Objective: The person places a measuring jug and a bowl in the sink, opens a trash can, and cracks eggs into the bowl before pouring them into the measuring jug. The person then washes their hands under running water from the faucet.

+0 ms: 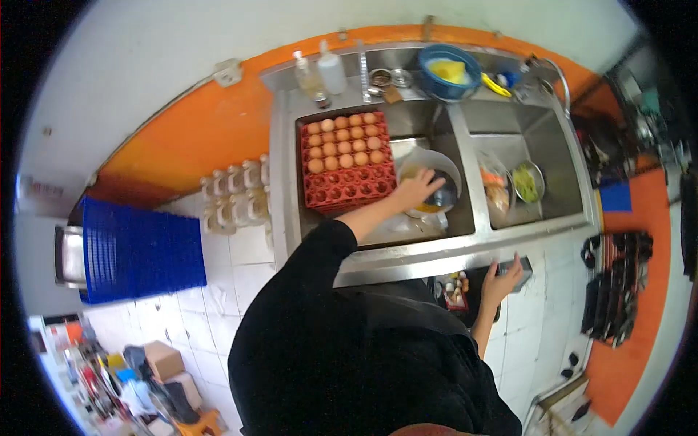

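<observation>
My left hand (416, 190) reaches over the rim of a translucent round container (435, 161) in the left sink basin, its fingers apart and slightly blurred. Something yellow-orange shows low in that container, partly behind the hand. Just left of it stands a stack of red egg trays (349, 187); brown eggs (345, 147) fill the upper rows, and the front cups hold none. In front of the sink edge, my right hand (504, 280) is raised with its fingers spread and nothing in them.
The right basin (560, 182) holds a bowl of green pieces (526, 183) and a bag with orange items (494, 185). A blue basin (448, 91) and bottles (332, 71) line the back ledge. Glass jars (240, 207) and a blue crate (145, 251) are at left.
</observation>
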The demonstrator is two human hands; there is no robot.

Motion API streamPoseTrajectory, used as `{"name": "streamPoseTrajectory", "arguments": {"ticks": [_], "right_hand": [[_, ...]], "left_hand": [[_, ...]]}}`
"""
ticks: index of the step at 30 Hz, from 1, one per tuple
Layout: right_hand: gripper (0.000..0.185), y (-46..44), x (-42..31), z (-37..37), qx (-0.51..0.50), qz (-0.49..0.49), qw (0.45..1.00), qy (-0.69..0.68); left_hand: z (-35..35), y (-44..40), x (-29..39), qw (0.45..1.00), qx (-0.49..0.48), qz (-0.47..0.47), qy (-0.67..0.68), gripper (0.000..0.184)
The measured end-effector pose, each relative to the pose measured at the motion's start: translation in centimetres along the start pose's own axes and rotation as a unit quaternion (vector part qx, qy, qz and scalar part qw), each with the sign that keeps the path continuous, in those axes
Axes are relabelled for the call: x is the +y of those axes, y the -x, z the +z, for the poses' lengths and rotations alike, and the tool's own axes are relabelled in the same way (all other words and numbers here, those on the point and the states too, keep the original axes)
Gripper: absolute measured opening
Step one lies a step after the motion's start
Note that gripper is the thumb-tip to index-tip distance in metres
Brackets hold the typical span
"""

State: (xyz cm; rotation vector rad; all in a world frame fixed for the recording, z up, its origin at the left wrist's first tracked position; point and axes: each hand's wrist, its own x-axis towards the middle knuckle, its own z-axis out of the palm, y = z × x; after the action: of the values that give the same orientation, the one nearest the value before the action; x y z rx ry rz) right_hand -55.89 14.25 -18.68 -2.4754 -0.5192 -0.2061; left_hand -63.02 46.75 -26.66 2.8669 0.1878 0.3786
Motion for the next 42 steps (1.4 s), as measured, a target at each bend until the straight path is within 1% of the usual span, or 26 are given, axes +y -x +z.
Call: {"name": "streamPoseTrajectory", "arguments": {"ticks": [2, 3, 4, 6, 7, 9, 12, 14, 16, 21, 24, 28, 29, 30, 31, 32, 33, 34, 35, 36, 37, 38, 39, 40, 41, 42], "right_hand": [[0.048, -2.7, -8.1, 1.5, -0.051, -0.086, 0.986, -0.132], [0.042, -3.7, -12.0, 3.1, -0.096, -0.108, 0.966, -0.216], [0.032, -4.6, -14.3, 6.8, -0.138, -0.179, 0.933, -0.279], [0.03, -5.8, -21.0, 11.9, -0.292, -0.206, 0.899, -0.253], [0.031, -6.2, -23.1, 15.8, -0.32, -0.232, 0.879, -0.267], [0.027, -6.8, -26.1, 22.9, -0.241, -0.334, 0.893, -0.179], [0.025, -7.0, -26.4, 30.1, -0.29, -0.341, 0.893, -0.049], [0.027, -7.1, -26.2, 31.7, -0.276, -0.343, 0.895, -0.067], [0.033, -7.5, -26.0, 31.8, -0.279, -0.364, 0.885, -0.077], [0.038, -8.5, -25.6, 32.2, -0.328, -0.366, 0.867, -0.086], [0.039, -8.8, -25.3, 31.8, -0.366, -0.314, 0.862, -0.156], [0.035, -9.6, -25.5, 29.3, -0.38, -0.215, 0.833, -0.339], [0.032, -9.6, -25.1, 28.1, -0.451, -0.076, 0.77, -0.446], [0.03, -9.5, -26.0, 24.2, -0.498, 0.063, 0.676, -0.539], [0.027, -9.6, -26.2, 21.5, -0.522, 0.197, 0.557, -0.615], [0.026, -9.9, -25.1, 20.5, -0.551, 0.201, 0.479, -0.653], [0.025, -10.2, -23.7, 19.6, -0.573, 0.202, 0.399, -0.687], [0.028, -10.1, -22.6, 18.5, -0.581, 0.195, 0.366, -0.7], [0.03, -9.9, -21.6, 17.5, -0.579, 0.187, 0.309, -0.731], [0.03, -9.8, -20.8, 15.6, -0.564, 0.204, 0.33, -0.729], [0.029, -9.7, -19.8, 13.7, -0.549, 0.223, 0.348, -0.726], [0.027, -9.9, -18.1, 12.8, -0.562, 0.199, 0.345, -0.725], [0.025, -10.2, -16.2, 11.9, -0.568, 0.192, 0.373, -0.708], [0.026, -10.4, -14.2, 11.0, -0.558, 0.202, 0.438, -0.675], [0.027, -10.7, -12.3, 10.4, -0.549, 0.209, 0.499, -0.637], [0.032, -11.0, -10.4, 10.4, -0.548, 0.17, 0.588, -0.57]], "left_hand": [[0.0, 0.8, 1.0, 0.993, 0.054, -0.087, 0.06, 0.061], [0.1, 0.9, 1.8, 0.984, 0.082, -0.124, 0.093, 0.061], [1.5, 1.3, 2.2, 0.972, 0.11, -0.153, 0.139, 0.064], [7.4, 2.9, 2.0, 0.938, 0.163, -0.202, 0.231, 0.069], [6.7, 3.2, 2.7, 0.919, 0.184, -0.225, 0.265, 0.071], [2.2, 3.2, 4.5, 0.88, 0.228, -0.266, 0.32, 0.076], [1.0, 3.2, 5.0, 0.864, 0.313, -0.233, 0.319, 0.075], [6.2, 4.6, 3.9, 0.846, 0.272, -0.218, 0.403, 0.075], [6.7, 4.7, 4.3, 0.833, 0.249, -0.22, 0.443, 0.075], [1.9, 2.5, 4.5, 0.838, 0.23, -0.266, 0.419, 0.075], [3.1, 1.8, 4.0, 0.82, 0.268, -0.23, 0.45, 0.075], [2.8, 1.8, 4.5, 0.912, 0.261, -0.208, 0.236, 0.066], [2.3, 1.9, 4.7, 0.926, 0.261, -0.19, 0.194, 0.067], [3.0, 1.9, 4.2, 0.941, 0.208, -0.207, 0.169, 0.065], [3.7, 1.9, 3.8, 0.953, 0.153, -0.219, 0.142, 0.064], [5.5, 1.7, 3.3, 0.892, 0.166, -0.264, 0.328, 0.061], [7.3, 1.4, 2.9, 0.789, 0.201, -0.308, 0.493, 0.058], [7.7, 1.3, 2.4, 0.735, 0.236, -0.325, 0.547, 0.058], [8.1, 1.1, 1.8, 0.675, 0.275, -0.337, 0.596, 0.058], [8.3, 1.6, 0.6, 0.832, 0.228, -0.331, 0.382, 0.063], [8.3, 1.9, 0.0, 0.866, 0.217, -0.334, 0.303, 0.065], [6.0, 1.8, 0.9, 0.853, 0.24, -0.346, 0.307, 0.068], [3.5, 1.7, 1.9, 0.84, 0.264, -0.357, 0.311, 0.071], [2.4, 1.7, 1.8, 0.848, 0.263, -0.325, 0.327, 0.07], [0.6, 1.4, 2.3, 0.84, 0.252, -0.348, 0.331, 0.07], [0.8, 1.5, 2.1, 0.846, 0.259, -0.337, 0.322, 0.069]]}}
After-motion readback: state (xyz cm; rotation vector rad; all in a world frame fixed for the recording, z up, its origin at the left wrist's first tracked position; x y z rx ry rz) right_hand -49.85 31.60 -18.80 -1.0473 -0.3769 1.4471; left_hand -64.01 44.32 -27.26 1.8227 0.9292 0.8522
